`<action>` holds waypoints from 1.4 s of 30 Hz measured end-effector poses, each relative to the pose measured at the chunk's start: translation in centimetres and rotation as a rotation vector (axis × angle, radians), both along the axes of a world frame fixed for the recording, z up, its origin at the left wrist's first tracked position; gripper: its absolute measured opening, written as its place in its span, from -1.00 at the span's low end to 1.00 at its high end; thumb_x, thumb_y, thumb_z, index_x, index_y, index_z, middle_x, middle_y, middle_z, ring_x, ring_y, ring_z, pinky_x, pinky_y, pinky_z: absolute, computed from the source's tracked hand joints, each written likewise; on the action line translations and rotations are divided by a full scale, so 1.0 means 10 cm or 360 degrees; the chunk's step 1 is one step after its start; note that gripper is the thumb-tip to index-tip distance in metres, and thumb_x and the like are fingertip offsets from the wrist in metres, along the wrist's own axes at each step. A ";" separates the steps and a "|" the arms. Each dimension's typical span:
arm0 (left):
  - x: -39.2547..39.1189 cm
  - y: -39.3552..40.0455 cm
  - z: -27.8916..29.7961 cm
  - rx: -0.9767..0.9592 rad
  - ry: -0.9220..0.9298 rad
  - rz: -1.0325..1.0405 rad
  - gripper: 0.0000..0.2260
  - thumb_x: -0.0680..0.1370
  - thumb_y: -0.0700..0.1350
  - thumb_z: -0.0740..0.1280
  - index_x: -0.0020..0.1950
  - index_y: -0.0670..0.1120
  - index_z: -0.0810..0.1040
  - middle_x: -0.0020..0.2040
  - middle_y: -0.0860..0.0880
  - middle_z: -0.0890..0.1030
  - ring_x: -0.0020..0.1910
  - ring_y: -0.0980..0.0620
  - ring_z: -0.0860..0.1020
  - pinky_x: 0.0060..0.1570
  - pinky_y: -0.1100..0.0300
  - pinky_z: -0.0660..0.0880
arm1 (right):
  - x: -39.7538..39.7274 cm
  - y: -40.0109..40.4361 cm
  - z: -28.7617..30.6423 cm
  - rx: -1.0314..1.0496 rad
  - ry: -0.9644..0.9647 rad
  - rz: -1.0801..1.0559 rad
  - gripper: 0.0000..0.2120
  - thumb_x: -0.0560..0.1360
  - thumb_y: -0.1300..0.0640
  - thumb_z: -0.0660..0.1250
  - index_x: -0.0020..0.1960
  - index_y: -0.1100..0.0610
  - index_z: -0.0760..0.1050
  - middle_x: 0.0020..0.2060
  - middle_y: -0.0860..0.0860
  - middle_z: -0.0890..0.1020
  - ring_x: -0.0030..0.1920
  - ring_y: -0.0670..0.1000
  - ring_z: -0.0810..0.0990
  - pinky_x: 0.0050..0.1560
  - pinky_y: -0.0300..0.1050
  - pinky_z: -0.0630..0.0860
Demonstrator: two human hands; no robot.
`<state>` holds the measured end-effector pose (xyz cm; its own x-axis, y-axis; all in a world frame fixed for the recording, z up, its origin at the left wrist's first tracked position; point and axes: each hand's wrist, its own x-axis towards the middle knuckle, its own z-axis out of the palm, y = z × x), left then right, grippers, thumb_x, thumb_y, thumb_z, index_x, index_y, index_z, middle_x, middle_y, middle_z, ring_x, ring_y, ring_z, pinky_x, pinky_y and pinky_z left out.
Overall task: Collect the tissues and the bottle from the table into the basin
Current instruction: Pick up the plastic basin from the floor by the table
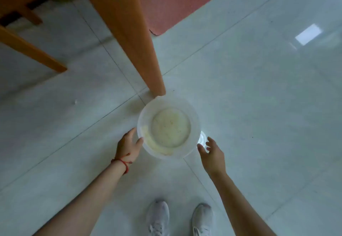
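A translucent white plastic basin (143, 117) sits on the pale tiled floor beside the foot of a wooden table leg (133, 37). Its bottom looks yellowish and stained, and I see nothing inside it. My left hand (128, 146), with a red string on the wrist, touches the basin's left rim with fingers apart. My right hand (211, 152) hovers open just off the right rim, apart from it. A small clear round object (203, 138) peeks out from behind the basin near my right fingers; I cannot tell what it is. No tissues are in view.
More wooden furniture legs (31, 50) stand at the upper left. A red mat (177, 0) lies on the floor behind the table leg. My two white shoes (180, 219) stand at the bottom of the view.
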<state>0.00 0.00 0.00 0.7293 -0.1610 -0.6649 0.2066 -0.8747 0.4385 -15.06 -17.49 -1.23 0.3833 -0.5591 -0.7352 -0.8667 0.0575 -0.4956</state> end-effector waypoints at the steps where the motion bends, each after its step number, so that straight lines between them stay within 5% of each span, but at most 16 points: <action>1: 0.02 -0.02 -0.09 -0.0015 -0.0013 0.0021 -0.56 0.51 -0.17 0.28 0.37 -0.20 0.32 0.38 -0.21 0.40 0.37 -0.15 0.37 0.31 0.07 0.29 | 0.00 -0.01 -0.08 -0.0014 -0.0025 -0.0045 -0.52 0.51 0.05 0.26 0.38 0.15 0.26 0.31 0.12 0.46 0.29 0.11 0.44 0.29 0.07 0.39; 6: 0.06 -0.10 -0.37 -0.0017 -0.0009 0.0129 -0.66 0.49 -0.22 0.27 0.26 -0.19 0.42 0.23 -0.20 0.55 0.21 -0.17 0.51 0.12 0.14 0.39 | 0.07 0.03 -0.29 0.0054 -0.0107 -0.0099 -0.55 0.50 0.08 0.29 0.36 0.15 0.31 0.25 0.10 0.52 0.19 0.08 0.52 0.18 -0.07 0.41; 14: 0.10 -0.08 -0.49 0.0061 -0.0064 0.0340 -0.60 0.41 -0.35 0.26 0.23 -0.17 0.48 0.14 -0.24 0.59 0.13 -0.19 0.53 0.13 0.11 0.43 | 0.11 0.03 -0.41 -0.0055 -0.0091 -0.0150 -0.58 0.46 0.29 0.25 0.30 0.15 0.39 0.03 0.10 0.65 -0.05 0.05 0.59 -0.03 -0.21 0.39; 21: -0.22 -0.05 -0.23 -0.0045 0.0072 0.0419 -0.60 0.36 -0.36 0.30 0.18 -0.14 0.53 0.03 -0.18 0.61 0.02 -0.14 0.55 0.07 0.13 0.47 | -0.14 -0.07 -0.07 -0.0132 -0.0069 -0.0236 -0.64 0.42 0.34 0.23 0.17 0.13 0.51 -0.14 0.20 0.68 -0.06 0.20 0.60 -0.02 -0.04 0.49; 35: -0.90 0.13 1.72 -0.0184 0.0036 0.0415 -0.61 0.34 -0.33 0.37 0.16 -0.15 0.55 -0.10 -0.11 0.57 -0.06 -0.09 0.53 0.10 -0.01 0.52 | -0.80 0.00 1.99 -0.0152 -0.0117 -0.0197 -0.61 0.43 0.33 0.22 0.20 0.07 0.50 -0.13 0.41 0.60 -0.02 0.36 0.54 0.00 0.07 0.51; 42: -1.11 0.28 2.89 -0.0277 0.0002 0.0448 -0.62 0.36 -0.30 0.39 0.17 -0.15 0.54 -0.07 -0.12 0.57 -0.02 -0.11 0.54 0.04 0.09 0.48 | -0.99 0.00 3.10 -0.0133 -0.0223 -0.0155 -0.62 0.43 0.29 0.24 0.22 0.05 0.49 -0.23 0.25 0.67 -0.10 0.21 0.62 -0.10 -0.05 0.53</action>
